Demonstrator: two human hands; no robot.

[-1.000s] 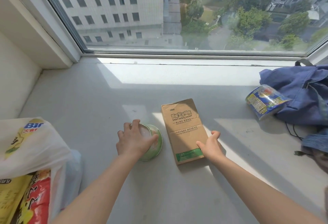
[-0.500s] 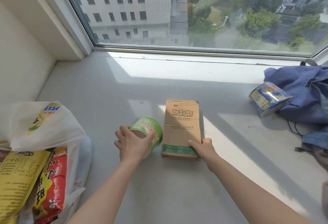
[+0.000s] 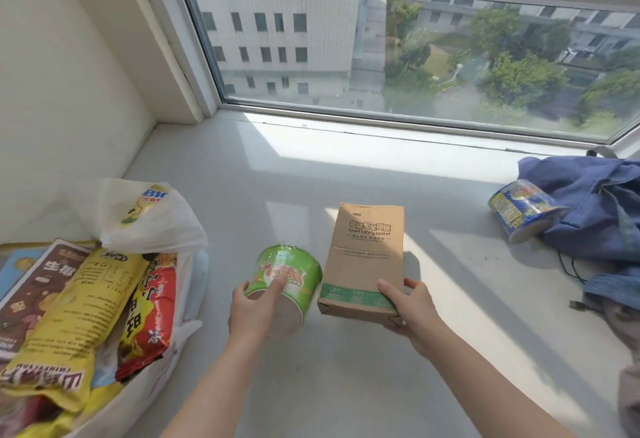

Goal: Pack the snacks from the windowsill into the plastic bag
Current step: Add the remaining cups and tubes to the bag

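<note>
Raised off windowsill (image 3: 346, 167) since earlier: my left hand (image 3: 254, 313) grips tilted green noodle cup (image 3: 294, 274); my right hand (image 3: 412, 309) grips cardboard socket box (image 3: 363, 254).

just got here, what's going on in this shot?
A person is packing snacks at a windowsill. The left hand holds a tilted green noodle cup; the right hand grips the near end of a brown cardboard box marked "Smart safety socket". The plastic bag on the left already holds a yellow packet and a red packet. A blue noodle cup lies on its side against a blue cloth bag, not yet packed.
</note>
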